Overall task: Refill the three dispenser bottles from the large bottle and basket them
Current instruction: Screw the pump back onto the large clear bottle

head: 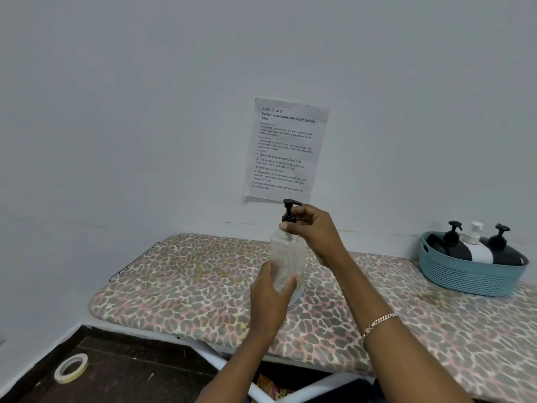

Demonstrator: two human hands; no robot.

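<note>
Fingers (pixel 293 212) of right hand (pixel 316 231) pinched on pump (pixel 289 210) — left hand (pixel 270 292) around clear bottle (pixel 286 251) below.

Basketed bottles' (pixel 476 251) lower bodies behind basket (pixel 465 277) wall

Wall: plain pale grey-blue plaster (pixel 145 112), evenly lit, scuffed along the join behind the board.
Notice: white printed paper sheet (pixel 286 149) stuck flat on the wall, lower edge curling slightly.
Furniture: ironing board with leopard-print padded cover (pixel 189 286), on white tube legs (pixel 215 360), pushed up against the wall.
Floor: dark brown boards (pixel 130 373), lower left.
On floor: roll of pale cream tape (pixel 71 368), lying flat near the wall's base.
</note>
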